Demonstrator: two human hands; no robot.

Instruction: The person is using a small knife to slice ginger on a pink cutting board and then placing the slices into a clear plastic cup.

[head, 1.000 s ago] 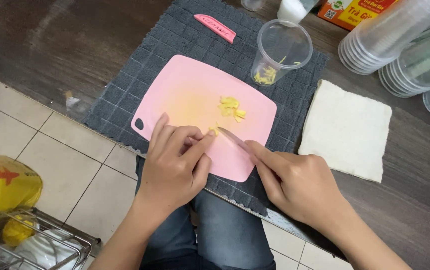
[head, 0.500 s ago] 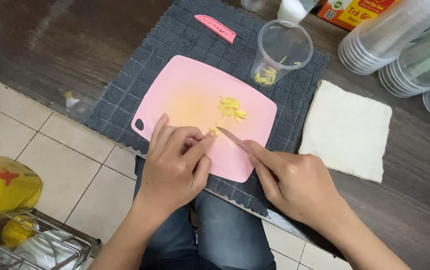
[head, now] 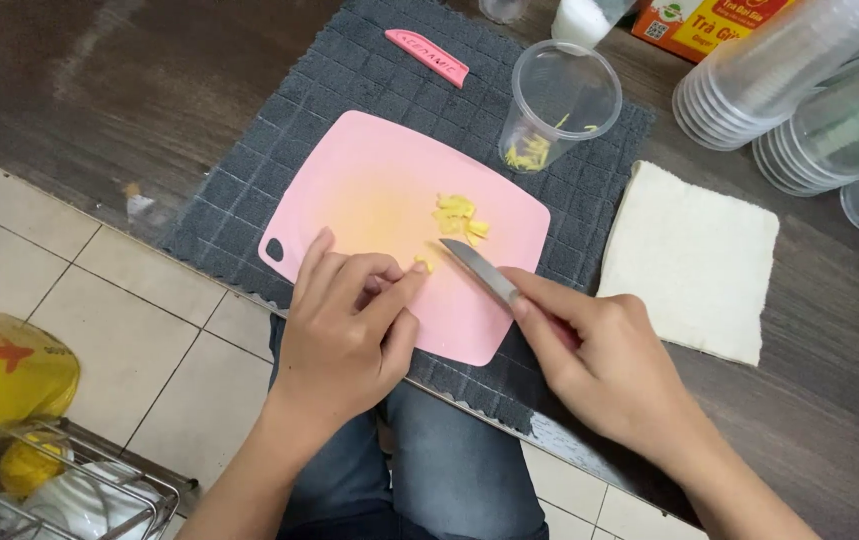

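A pink cutting board (head: 349,180) lies on a dark grey mat (head: 279,130). My left hand (head: 344,335) rests on the board's near edge, its fingertips pinching a small yellow piece (head: 419,265). My right hand (head: 599,365) grips a small knife (head: 479,272), its blade lying flat on the board and pointing at the left fingertips. A little pile of yellow cut pieces (head: 459,218) sits on the board beyond the blade.
A clear plastic cup (head: 554,105) with yellow shreds stands on the mat's far right. A pink knife sheath (head: 427,57) lies at the mat's far edge. A folded white cloth (head: 694,260) is to the right, stacked clear cups (head: 769,85) behind it.
Hardly anything differs: both hands and the knife stay in the same place on the board.
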